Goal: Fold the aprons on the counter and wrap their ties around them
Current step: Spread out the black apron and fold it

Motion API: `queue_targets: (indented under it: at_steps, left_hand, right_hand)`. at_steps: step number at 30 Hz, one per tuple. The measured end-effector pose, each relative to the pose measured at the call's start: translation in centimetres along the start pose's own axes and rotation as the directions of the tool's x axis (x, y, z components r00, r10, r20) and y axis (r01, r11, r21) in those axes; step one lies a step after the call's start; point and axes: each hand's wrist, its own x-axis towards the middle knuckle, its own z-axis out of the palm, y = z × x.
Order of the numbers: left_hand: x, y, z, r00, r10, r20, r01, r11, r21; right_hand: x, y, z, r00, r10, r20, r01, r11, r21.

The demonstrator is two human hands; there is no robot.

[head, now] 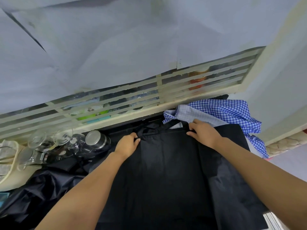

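Black apron (pixel 166 171) covers counter (pixel 120 128) below window (pixel 116 100); left hand (pixel 127 143), right hand (pixel 204 131) pinch its corners.

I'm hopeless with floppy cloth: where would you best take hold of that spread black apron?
Probably the two far top corners, reaching over from the near side: the black apron lies flat with its top edge farthest away, and the left hand and right hand pinch there.
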Motion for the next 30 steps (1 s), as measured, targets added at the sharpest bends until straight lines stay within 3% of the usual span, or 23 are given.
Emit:
queue_targets:
  at_steps: [4,11,18,21,25,28,30]
  left_hand:
    - [0.6,-0.4,0.2,0.996,-0.083,0.013,0.084,0.99,-0.115]
    - [1.6,-0.9,0.2,0.987,-0.157,0.017,0.158,0.971,-0.178]
    - [3.2,-0.8,-0.3,0.99,-0.123,0.067,0.126,0.991,-0.043]
    - [3.6,-0.7,-0.4,0.99,-0.13,0.05,0.129,0.991,0.025]
    - [2.8,-0.2,-0.2,0.993,-0.118,-0.025,0.118,0.993,0.027]
    - [0.6,0.6,0.6,0.97,0.036,-0.24,-0.036,0.999,0.005]
    - [-2.0,1.8,1.5,0.943,0.18,-0.279,-0.185,0.983,0.008]
  right_hand:
    - [0.7,0.3,0.1,0.995,-0.062,-0.076,0.071,0.99,0.125]
    - [2.2,0.4,-0.2,0.971,0.221,0.088,-0.234,0.826,0.513]
    - [3.7,0.3,-0.3,0.936,0.315,0.154,-0.339,0.698,0.631]
    - [4.0,0.5,-0.5,0.93,0.324,0.172,-0.358,0.701,0.616]
    - [4.3,0.4,-0.2,0.928,0.331,0.171,-0.372,0.79,0.487]
    - [4.4,-0.2,-0.2,0.944,0.307,0.116,-0.329,0.869,0.371]
    - [4.1,-1.0,-0.2,0.962,0.264,0.068,-0.273,0.94,0.207]
